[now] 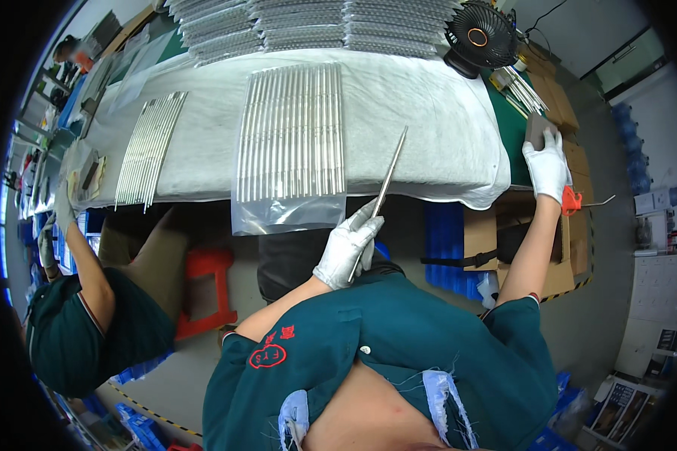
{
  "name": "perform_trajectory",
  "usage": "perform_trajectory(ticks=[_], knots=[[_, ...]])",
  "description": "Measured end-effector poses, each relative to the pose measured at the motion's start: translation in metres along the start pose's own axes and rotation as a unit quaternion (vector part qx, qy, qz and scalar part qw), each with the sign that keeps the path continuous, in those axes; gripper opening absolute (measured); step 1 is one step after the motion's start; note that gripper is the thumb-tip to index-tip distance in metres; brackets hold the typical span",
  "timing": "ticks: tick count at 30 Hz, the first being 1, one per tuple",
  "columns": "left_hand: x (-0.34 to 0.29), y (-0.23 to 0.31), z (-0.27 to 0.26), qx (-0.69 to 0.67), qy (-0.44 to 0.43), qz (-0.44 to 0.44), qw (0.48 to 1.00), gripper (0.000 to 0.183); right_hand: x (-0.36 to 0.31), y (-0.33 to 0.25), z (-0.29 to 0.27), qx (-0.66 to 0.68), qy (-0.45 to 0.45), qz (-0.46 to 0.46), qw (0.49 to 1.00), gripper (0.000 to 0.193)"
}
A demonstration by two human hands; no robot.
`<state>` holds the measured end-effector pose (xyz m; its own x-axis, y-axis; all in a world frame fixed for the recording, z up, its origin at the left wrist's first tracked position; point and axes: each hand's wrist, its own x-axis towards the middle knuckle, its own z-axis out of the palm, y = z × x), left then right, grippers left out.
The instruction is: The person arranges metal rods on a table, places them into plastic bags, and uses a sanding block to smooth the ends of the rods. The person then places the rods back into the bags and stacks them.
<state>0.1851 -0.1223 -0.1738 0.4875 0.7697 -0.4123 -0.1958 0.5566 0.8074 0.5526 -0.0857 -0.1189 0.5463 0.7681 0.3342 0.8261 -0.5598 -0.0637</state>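
My left hand [350,244], in a pale work glove, is closed round the lower part of a thin metal rod [390,167]. The rod tilts up and to the right over the table's front edge. At the far right, my gloved right hand [547,167] is wrapped round a grey-brown rectangular block [537,131] on the green table edge. Left of the held rod, a row of similar metal rods [293,128] lies on a clear plastic bag [289,216]. A second row of rods [152,146] rests farther left on the white cloth [421,113].
Stacked clear plastic packs [308,26] line the back. A black fan [483,36] stands back right, near loose rods [520,92]. An orange tool with a bent metal tube [572,201] is beside my right wrist. A co-worker [101,323] sits left, near a red stool [207,289].
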Motion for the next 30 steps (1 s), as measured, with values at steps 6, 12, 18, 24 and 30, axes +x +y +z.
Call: perform_trajectory(ticks=[6,12,18,24,30], knots=[[0.0,-0.006,0.0,-0.002,0.004,-0.002,1.0,0.043,-0.058,-0.076,-0.012,0.245,-0.091,-0.306,0.915,0.066],[0.008,-0.023,-0.011,0.042,-0.009,0.018,0.999,0.05,-0.081,-0.094,-0.019,0.067,-0.126,-0.262,0.955,0.063],[0.009,-0.027,-0.014,0.025,-0.026,0.02,0.999,0.048,-0.086,-0.101,-0.038,0.224,-0.11,-0.368,0.896,0.058],[0.008,-0.022,-0.012,-0.051,-0.035,-0.002,0.998,0.044,-0.091,-0.14,-0.021,0.206,-0.128,-0.446,0.862,0.055],[0.008,-0.022,-0.013,-0.078,-0.041,-0.022,0.996,0.043,-0.082,-0.118,-0.028,0.162,-0.16,-0.445,0.866,0.057]])
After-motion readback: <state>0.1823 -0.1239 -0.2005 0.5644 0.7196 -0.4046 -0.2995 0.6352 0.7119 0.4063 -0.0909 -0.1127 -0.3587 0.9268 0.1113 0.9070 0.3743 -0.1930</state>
